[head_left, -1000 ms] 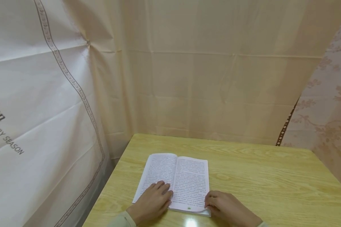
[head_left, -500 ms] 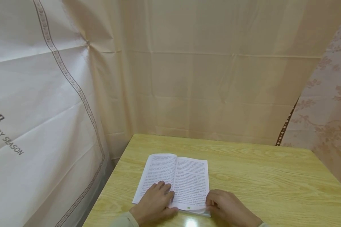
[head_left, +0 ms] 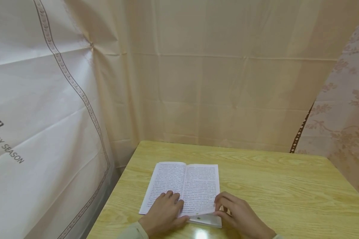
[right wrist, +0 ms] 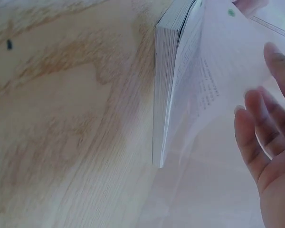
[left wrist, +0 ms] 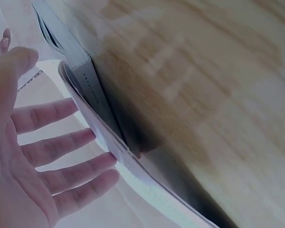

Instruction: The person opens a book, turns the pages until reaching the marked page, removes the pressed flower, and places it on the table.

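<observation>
Two hands are on the open book (head_left: 185, 186), which lies flat on the near left part of the wooden table (head_left: 272, 189), spine running away from me. From the head camera I see my left hand (head_left: 164, 214) lying palm down over the lower part of the left page, fingers straight and a little spread, pressing the paper flat — the left wrist view agrees, showing four fingers (left wrist: 61, 142) extended and apart beside the book's edge, gripping nothing.

My right hand (head_left: 239, 215) is at the bottom right corner of the book. Its fingers and thumb are curled around the lower edge of the top right-hand page (head_left: 201, 189), and that leaf is lifted clear of the stack beneath it, so a strip of the next page shows at the near corner. In the right wrist view the raised sheet (right wrist: 213, 80) bows away from the block of pages, with my fingertips (right wrist: 256, 128) just behind it; the exact pinch point is hidden by the paper, so I can only say the hand holds the page's corner area.

Beyond the table hang pale beige drapes (head_left: 227, 83) with fold creases, a white sheet (head_left: 33, 116) with a patterned border and grey lettering on the left, and a floral curtain (head_left: 347, 116) on the right
</observation>
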The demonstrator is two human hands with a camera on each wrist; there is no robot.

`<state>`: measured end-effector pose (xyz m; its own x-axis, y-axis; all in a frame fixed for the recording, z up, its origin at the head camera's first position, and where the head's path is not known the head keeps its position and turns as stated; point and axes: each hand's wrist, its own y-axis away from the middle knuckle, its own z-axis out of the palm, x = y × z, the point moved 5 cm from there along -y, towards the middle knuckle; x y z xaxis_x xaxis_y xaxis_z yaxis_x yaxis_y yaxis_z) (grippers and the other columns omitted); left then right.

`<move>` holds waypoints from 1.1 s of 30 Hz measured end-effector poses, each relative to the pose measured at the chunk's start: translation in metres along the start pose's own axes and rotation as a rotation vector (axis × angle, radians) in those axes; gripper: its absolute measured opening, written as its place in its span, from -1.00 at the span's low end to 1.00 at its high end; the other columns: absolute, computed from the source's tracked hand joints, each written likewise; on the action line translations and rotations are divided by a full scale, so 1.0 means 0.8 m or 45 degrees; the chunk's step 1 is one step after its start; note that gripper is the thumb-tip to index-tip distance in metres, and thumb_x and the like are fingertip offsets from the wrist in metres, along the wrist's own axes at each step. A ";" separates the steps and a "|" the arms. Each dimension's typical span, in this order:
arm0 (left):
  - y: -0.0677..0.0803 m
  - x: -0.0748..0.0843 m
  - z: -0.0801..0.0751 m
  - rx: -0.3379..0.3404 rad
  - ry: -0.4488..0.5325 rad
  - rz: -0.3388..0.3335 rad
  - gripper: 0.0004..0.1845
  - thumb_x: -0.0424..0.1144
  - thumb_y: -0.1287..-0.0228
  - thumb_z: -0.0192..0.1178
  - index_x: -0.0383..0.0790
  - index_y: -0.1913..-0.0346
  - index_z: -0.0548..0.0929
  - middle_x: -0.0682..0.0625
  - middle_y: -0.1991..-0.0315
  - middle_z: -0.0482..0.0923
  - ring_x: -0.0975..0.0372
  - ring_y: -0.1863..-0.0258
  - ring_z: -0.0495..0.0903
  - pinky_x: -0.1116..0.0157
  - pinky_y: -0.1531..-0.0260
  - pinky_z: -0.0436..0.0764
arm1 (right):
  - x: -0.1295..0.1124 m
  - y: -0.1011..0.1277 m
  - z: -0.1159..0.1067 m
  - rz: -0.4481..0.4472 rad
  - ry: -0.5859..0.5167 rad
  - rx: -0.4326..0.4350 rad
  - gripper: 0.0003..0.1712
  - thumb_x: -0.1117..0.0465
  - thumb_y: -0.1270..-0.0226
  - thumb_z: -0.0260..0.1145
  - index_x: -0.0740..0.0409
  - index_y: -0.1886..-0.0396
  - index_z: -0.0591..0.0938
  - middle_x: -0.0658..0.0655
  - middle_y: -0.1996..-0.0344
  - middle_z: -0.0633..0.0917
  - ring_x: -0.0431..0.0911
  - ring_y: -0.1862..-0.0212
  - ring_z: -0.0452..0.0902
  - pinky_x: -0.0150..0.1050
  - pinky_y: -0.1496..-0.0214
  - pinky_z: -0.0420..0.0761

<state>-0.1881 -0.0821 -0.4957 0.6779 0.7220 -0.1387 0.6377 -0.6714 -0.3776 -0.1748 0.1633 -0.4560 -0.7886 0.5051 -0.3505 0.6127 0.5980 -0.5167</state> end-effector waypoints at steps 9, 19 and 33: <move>0.001 -0.001 -0.001 0.030 0.026 0.025 -0.69 0.12 -0.52 0.09 -0.03 0.22 0.61 -0.04 -0.04 0.65 0.11 0.06 0.65 0.18 0.19 0.66 | 0.010 0.005 0.000 0.191 0.062 0.002 -0.56 0.13 -0.19 0.58 -0.10 0.13 0.47 -0.23 0.13 0.48 -0.38 0.36 0.44 -0.50 0.51 0.44; -0.006 -0.001 -0.010 0.260 0.017 0.015 -0.72 -0.14 -0.25 0.31 -0.16 0.06 0.54 -0.19 -0.17 0.53 0.10 0.03 0.62 0.23 0.20 0.64 | 0.020 0.012 0.014 0.227 0.075 -0.233 -0.80 0.02 -0.28 0.53 -0.13 0.21 0.66 -0.15 0.00 0.48 -0.42 0.35 0.39 -0.44 0.39 0.52; 0.003 0.001 -0.008 0.255 0.001 0.176 -0.74 -0.22 -0.32 0.12 -0.02 -0.02 0.69 -0.07 -0.34 0.52 0.00 -0.40 0.41 0.02 -0.31 0.45 | 0.020 0.021 0.023 0.205 0.098 -0.495 -0.66 -0.04 -0.22 0.55 -0.11 0.05 0.71 -0.08 -0.09 0.58 -0.42 0.28 0.41 -0.38 0.25 0.55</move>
<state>-0.1839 -0.0844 -0.4912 0.7543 0.6250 -0.2010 0.4533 -0.7173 -0.5292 -0.1781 0.1704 -0.4849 -0.6845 0.6470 -0.3359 0.7128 0.6907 -0.1219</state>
